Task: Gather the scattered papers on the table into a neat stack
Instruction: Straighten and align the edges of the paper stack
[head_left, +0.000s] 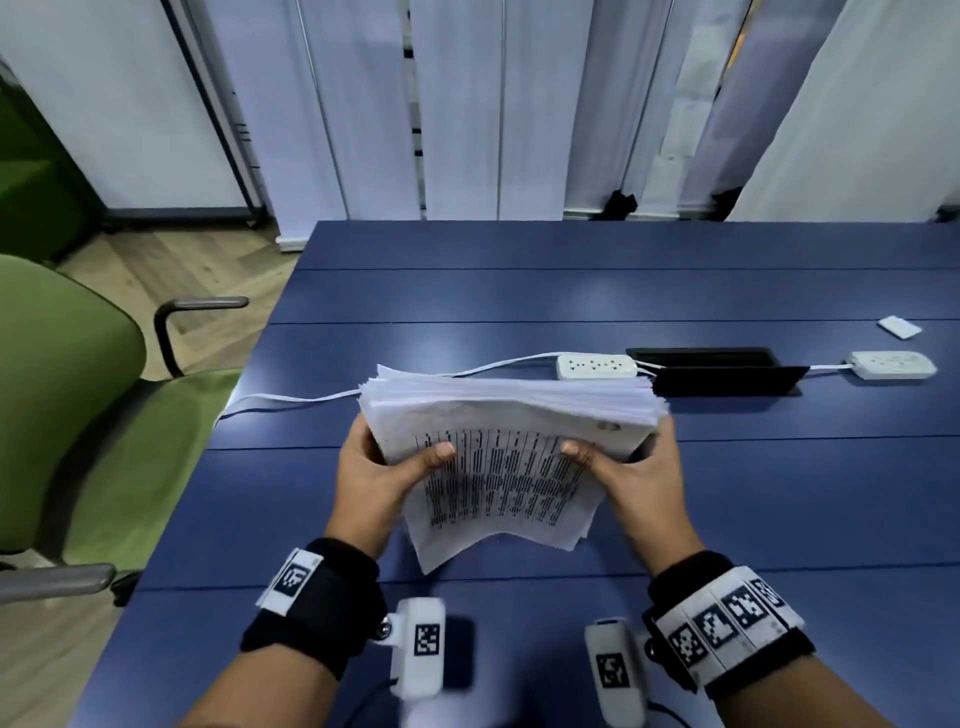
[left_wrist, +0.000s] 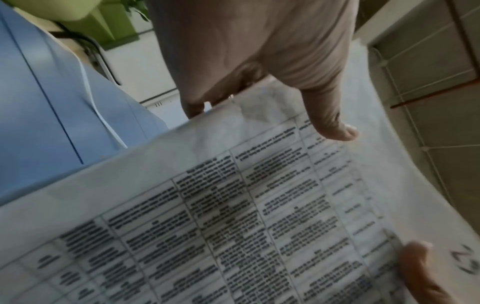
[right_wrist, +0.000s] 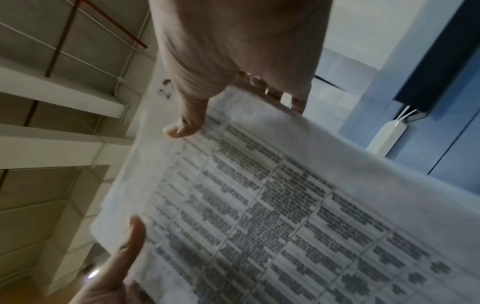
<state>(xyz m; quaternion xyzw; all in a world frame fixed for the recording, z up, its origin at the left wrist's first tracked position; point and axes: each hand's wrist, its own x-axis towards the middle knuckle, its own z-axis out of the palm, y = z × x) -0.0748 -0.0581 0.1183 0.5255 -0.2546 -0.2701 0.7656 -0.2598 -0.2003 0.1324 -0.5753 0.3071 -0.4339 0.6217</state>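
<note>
Gripping the thick white printed paper stack (head_left: 506, 457) in both hands (head_left: 387, 470) (head_left: 631, 467), I should tap its ragged edges square on the blue tabletop (head_left: 571, 291).

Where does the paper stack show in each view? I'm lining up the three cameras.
Head: paper stack at centre, held off the table between left hand and right hand.
Left wrist: fills the lower right.
Right wrist: fills the lower right.
Shared landmark: the printed table on the top sheet.
</note>
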